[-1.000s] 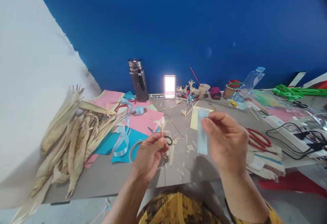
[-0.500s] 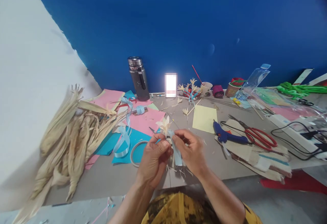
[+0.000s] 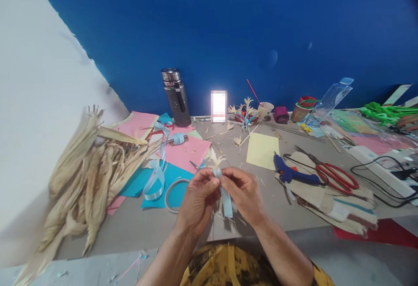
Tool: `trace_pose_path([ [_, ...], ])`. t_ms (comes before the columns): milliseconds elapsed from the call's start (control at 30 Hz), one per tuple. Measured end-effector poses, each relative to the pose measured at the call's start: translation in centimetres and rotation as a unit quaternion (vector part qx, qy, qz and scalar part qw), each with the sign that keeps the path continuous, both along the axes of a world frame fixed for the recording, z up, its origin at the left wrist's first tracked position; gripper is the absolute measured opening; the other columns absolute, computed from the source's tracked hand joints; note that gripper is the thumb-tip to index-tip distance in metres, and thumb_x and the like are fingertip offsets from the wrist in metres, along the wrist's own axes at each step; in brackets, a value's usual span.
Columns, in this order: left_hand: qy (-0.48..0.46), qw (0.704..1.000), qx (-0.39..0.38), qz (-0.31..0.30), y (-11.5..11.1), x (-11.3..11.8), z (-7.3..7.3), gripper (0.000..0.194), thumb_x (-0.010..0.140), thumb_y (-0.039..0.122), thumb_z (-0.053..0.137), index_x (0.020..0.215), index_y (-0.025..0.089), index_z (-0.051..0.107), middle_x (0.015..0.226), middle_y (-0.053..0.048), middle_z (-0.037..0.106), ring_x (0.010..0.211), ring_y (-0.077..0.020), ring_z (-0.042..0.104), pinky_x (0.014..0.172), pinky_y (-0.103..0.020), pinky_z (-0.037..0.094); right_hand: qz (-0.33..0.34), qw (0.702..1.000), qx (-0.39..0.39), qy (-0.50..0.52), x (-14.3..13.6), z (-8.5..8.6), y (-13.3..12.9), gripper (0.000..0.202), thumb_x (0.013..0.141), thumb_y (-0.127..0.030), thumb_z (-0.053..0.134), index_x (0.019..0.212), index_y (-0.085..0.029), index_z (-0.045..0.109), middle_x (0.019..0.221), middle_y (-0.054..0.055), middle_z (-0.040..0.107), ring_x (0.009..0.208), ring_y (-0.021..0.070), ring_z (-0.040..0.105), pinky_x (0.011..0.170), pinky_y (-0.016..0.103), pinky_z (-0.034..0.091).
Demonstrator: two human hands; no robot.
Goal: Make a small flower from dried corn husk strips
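A pale corn-husk flower (image 3: 217, 159) stands upright between my hands, its petals spread above my fingertips. My left hand (image 3: 200, 199) pinches the flower just under its petals, thumb against fingers. A light blue strip (image 3: 226, 201) wraps the flower's base, and its loose end hangs down between my palms. My right hand (image 3: 243, 192) is closed on this strip close to the flower, with thumb and forefinger pressed together. The stem is mostly hidden by my fingers. Thin husk scraps lie on the table below my hands.
Dried corn husks (image 3: 94, 181) are heaped at left, beside blue ribbon (image 3: 156, 186) and a tape ring (image 3: 170, 196). A thermos (image 3: 178, 103) stands behind. Right are a glue gun (image 3: 294, 173), red-handled scissors (image 3: 338, 177) and a power strip (image 3: 380, 168). Another person's hand (image 3: 408, 120) shows at the edge.
The blue strip has gone from lying beside the flower's stem to wrapping across its base. The flower has shifted slightly right. Another person's hand has appeared at the far right.
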State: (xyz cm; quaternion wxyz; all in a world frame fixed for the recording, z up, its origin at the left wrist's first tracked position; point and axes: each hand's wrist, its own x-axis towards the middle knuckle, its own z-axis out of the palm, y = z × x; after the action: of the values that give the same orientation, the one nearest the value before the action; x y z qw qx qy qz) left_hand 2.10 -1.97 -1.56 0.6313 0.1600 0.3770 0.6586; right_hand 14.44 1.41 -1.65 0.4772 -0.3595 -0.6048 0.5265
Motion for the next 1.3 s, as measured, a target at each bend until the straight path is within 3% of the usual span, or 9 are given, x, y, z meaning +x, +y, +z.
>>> trace_pose_path([
  [133, 0.034, 0.999, 0.005, 0.038, 0.2, 0.1, -0.2, 0.029, 0.058, 0.02, 0.09, 0.078, 0.018, 0.069, 0.076, 0.003, 0.067, 0.061, -0.0072, 0.057, 0.058, -0.019, 0.046, 0.002, 1.0, 0.012, -0.007, 0.0, 0.1, 0.0, 0.018, 0.088, -0.031, 0.062, 0.088, -0.018, 0.074, 0.081, 0.003, 0.072, 0.072, 0.0159, 0.063, 0.065, 0.024, 0.049],
  [267, 0.126, 0.987, 0.01, 0.097, 0.2, 0.2, -0.6, 0.022, 0.062, 0.021, 0.087, 0.079, 0.02, 0.074, 0.069, 0.003, 0.065, 0.054, -0.007, 0.051, 0.056, -0.021, 0.043, -0.022, 0.997, 0.06, -0.044, 0.0, 0.3, -0.1, 0.018, 0.09, -0.029, 0.06, 0.088, -0.018, 0.075, 0.078, 0.002, 0.068, 0.068, 0.014, 0.059, 0.06, 0.023, 0.046],
  [433, 0.369, 0.905, 0.071, 0.201, -0.2, 0.4, 0.1, 0.009, 0.067, 0.016, 0.083, 0.072, 0.024, 0.08, 0.077, -0.003, 0.068, 0.067, -0.015, 0.057, 0.061, -0.025, 0.045, -0.064, 0.988, 0.117, -0.084, -0.3, 0.4, -0.4, 0.015, 0.089, -0.024, 0.059, 0.085, -0.018, 0.072, 0.073, 0.001, 0.062, 0.063, 0.0124, 0.053, 0.059, 0.023, 0.042],
  [533, 0.399, 0.879, 0.102, 0.239, -0.5, 0.8, 0.9, 0.017, 0.067, 0.011, 0.081, 0.073, 0.027, 0.082, 0.078, -0.005, 0.068, 0.077, -0.0199, 0.06, 0.071, -0.027, 0.047, -0.078, 0.984, 0.127, -0.094, -0.5, 0.7, -0.6, 0.013, 0.088, -0.024, 0.06, 0.082, -0.018, 0.07, 0.073, 0.001, 0.06, 0.064, 0.0127, 0.052, 0.06, 0.024, 0.042],
  [767, 0.414, 0.869, 0.131, 0.238, -0.5, 1.4, 0.6, 0.022, 0.068, 0.007, 0.079, 0.076, 0.027, 0.083, 0.08, -0.007, 0.066, 0.08, -0.022, 0.06, 0.079, -0.03, 0.047, -0.116, 0.987, 0.075, -0.079, -0.7, 0.8, -0.3, 0.024, 0.086, -0.032, 0.059, 0.068, -0.017, 0.063, 0.062, -0.003, 0.051, 0.055, 0.0106, 0.043, 0.052, 0.023, 0.036],
  [900, 0.454, 0.858, 0.15, 0.191, -0.9, 1.4, 0.4, 0.026, 0.071, 0.01, 0.076, 0.087, 0.03, 0.083, 0.087, -0.007, 0.069, 0.085, -0.0223, 0.062, 0.082, -0.03, 0.048, -0.133, 0.988, 0.033, -0.065, -0.5, 0.9, -0.1, 0.022, 0.082, -0.032, 0.058, 0.064, -0.018, 0.058, 0.056, -0.005, 0.044, 0.052, 0.0098, 0.037, 0.049, 0.022, 0.032],
  [1067, 0.433, 0.885, 0.126, 0.115, -1.3, 1.0, 0.4, 0.016, 0.078, 0.02, 0.075, 0.089, 0.028, 0.082, 0.089, -0.005, 0.072, 0.078, -0.0186, 0.063, 0.073, -0.029, 0.05, -0.116, 0.992, 0.018, -0.042, -0.1, 0.8, 0.0, 0.018, 0.079, -0.031, 0.056, 0.065, -0.019, 0.056, 0.056, -0.005, 0.043, 0.051, 0.0098, 0.036, 0.048, 0.022, 0.033],
  [1200, 0.27, 0.959, 0.057, 0.057, -1.1, 0.8, 0.6, 0.017, 0.071, 0.028, 0.082, 0.085, 0.021, 0.078, 0.076, -0.003, 0.07, 0.062, -0.0154, 0.062, 0.064, -0.029, 0.053, -0.089, 0.996, 0.003, -0.031, 0.1, 0.6, -0.2, 0.016, 0.079, -0.028, 0.056, 0.065, -0.02, 0.054, 0.057, -0.004, 0.048, 0.052, 0.0106, 0.044, 0.05, 0.021, 0.039],
  [1300, 0.164, 0.986, 0.014, -0.019, -1.0, 0.6, 1.0, 0.027, 0.067, 0.036, 0.085, 0.081, 0.016, 0.073, 0.067, -0.003, 0.067, 0.058, -0.0149, 0.062, 0.058, -0.028, 0.054, -0.086, 0.996, 0.001, -0.036, 0.1, 0.6, -0.5, 0.013, 0.079, -0.026, 0.056, 0.067, -0.021, 0.054, 0.056, -0.005, 0.049, 0.049, 0.01, 0.046, 0.048, 0.021, 0.04],
])
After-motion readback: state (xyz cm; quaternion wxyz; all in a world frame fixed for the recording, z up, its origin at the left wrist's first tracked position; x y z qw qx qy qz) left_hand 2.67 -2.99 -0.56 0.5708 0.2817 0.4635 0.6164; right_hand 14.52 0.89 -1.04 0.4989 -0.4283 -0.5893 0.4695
